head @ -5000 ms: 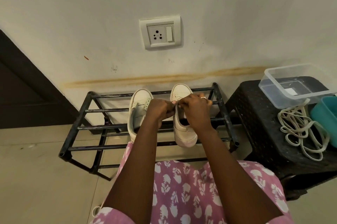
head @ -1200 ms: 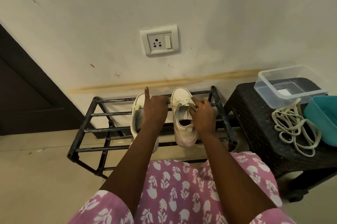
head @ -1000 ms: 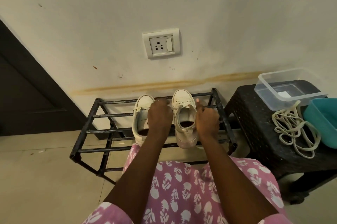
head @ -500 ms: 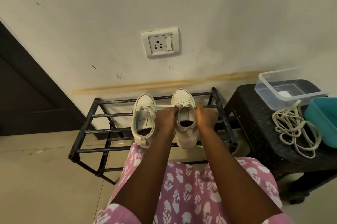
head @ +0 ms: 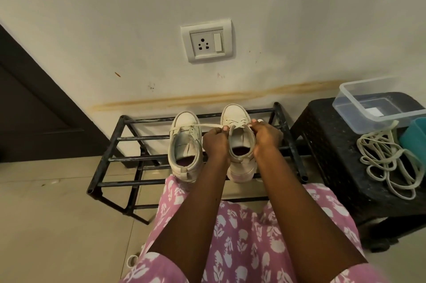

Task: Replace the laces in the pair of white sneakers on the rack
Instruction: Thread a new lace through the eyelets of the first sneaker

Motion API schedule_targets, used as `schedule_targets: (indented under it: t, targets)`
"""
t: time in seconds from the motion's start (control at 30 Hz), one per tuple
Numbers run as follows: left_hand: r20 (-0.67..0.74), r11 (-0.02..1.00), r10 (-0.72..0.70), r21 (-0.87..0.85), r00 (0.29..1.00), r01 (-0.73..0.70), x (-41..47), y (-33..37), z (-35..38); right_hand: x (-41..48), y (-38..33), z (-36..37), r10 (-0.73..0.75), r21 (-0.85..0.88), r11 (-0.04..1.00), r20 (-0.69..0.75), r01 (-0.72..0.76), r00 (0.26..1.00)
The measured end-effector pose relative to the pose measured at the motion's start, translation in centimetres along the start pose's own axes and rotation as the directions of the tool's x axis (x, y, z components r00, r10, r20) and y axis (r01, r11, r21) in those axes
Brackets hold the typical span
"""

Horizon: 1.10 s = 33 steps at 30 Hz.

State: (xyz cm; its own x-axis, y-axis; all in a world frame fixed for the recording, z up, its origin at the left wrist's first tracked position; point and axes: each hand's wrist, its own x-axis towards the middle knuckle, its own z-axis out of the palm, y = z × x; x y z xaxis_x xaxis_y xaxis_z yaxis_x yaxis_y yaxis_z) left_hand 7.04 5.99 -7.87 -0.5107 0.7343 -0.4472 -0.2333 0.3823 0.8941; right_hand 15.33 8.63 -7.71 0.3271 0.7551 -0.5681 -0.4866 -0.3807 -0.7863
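Nearest: pink floral dress (head: 242,232) over the lap, both forearms reaching away across it.

Left hand (head: 215,142): fingers curled, thumb and forefinger pinching a flat lace (head: 207,125) at the left edge of the right shoe (head: 241,139). From the pinch the lace runs taut to the left, over the top of the left shoe (head: 184,144).

Right hand (head: 267,135): fingers curled on the right shoe's right edge, gripping it. Whether it also pinches a lace end, cannot tell.

Both shoes sit side by side on the top bars of the black rack (head: 143,138), right of its middle. Long axes near to far, heels near, toes pointing at the wall, openings up.

Right of the rack: black stool (head: 322,144) carrying a heap of loose laces (head: 382,158), a teal box (head: 415,137) and, farther back, a clear tub (head: 345,105).

Farthest: wall socket (head: 207,43) above the rack.
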Motion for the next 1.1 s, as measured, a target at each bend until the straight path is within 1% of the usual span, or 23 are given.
schedule_targets:
  t: [0.1, 0.17, 0.27, 0.37, 0.43, 0.5, 0.63, 0.7, 0.77, 0.87, 0.97, 1.1]
  targets:
    - [-0.005, 0.998, -0.052, -0.035, 0.999, 0.051, 0.3, -0.2, 0.1, 0.0, 0.4, -0.2, 0.045, 0.064, 0.997, -0.098, -0.038, 0.994]
    - [0.002, 0.996, -0.063, -0.071, 0.998, 0.063, 0.4, -0.3, 0.1, -0.2, 0.5, -0.2, 0.035, 0.093, 0.995, -0.121, -0.024, 0.992]
    - [0.05, 0.995, -0.009, -0.094, 0.999, 0.014, 0.2, -0.4, -0.2, -0.2, 0.7, -0.2, -0.018, 0.098, 0.995, -0.08, 0.026, 0.997]
    - [0.125, 0.998, 0.043, -0.061, 0.991, -0.036, -0.2, -0.6, -0.5, -0.2, 0.5, -0.4, -0.005, 0.098, 0.995, 0.02, 0.003, 1.0]
    - [0.129, 0.998, 0.046, -0.045, 0.991, -0.04, -0.4, -0.5, -0.5, -0.4, 0.3, -0.3, -0.014, 0.085, 0.996, 0.076, 0.008, 0.997]
    - [0.092, 0.998, 0.009, -0.07, 0.996, -0.002, -0.2, -0.2, -0.4, -0.7, 0.3, -0.3, -0.034, 0.08, 0.996, 0.067, 0.029, 0.997]
    - [0.04, 0.992, -0.049, -0.114, 0.998, 0.053, 0.2, -0.2, -0.2, -0.7, 0.4, -0.5, 0.008, 0.19, 0.982, -0.006, -0.006, 1.0]
    - [0.05, 0.986, -0.059, -0.151, 0.997, 0.065, 0.0, -0.2, -0.2, -0.7, 0.4, -0.6, 0.011, 0.208, 0.978, 0.015, -0.014, 1.0]
    - [0.072, 0.98, -0.056, -0.188, 0.996, 0.069, 0.1, 0.0, -0.4, -0.8, 0.2, -0.7, -0.006, 0.167, 0.986, 0.041, -0.001, 0.999]
    - [0.101, 0.969, -0.016, -0.245, 0.995, 0.041, 0.2, 1.2, -0.9, -1.3, -0.8, -0.7, -0.031, 0.116, 0.993, 0.081, 0.021, 0.996]
    - [0.055, 0.96, 0.019, -0.278, 0.998, -0.003, -0.2, 4.0, -1.0, -2.1, -2.5, -0.2, -0.073, 0.098, 0.993, 0.097, 0.064, 0.993]
    - [-0.001, 0.94, 0.139, -0.314, 0.99, -0.132, -2.0, 9.1, -0.5, -4.5, -6.4, 1.7, -0.158, 0.057, 0.987, 0.126, 0.152, 0.979]
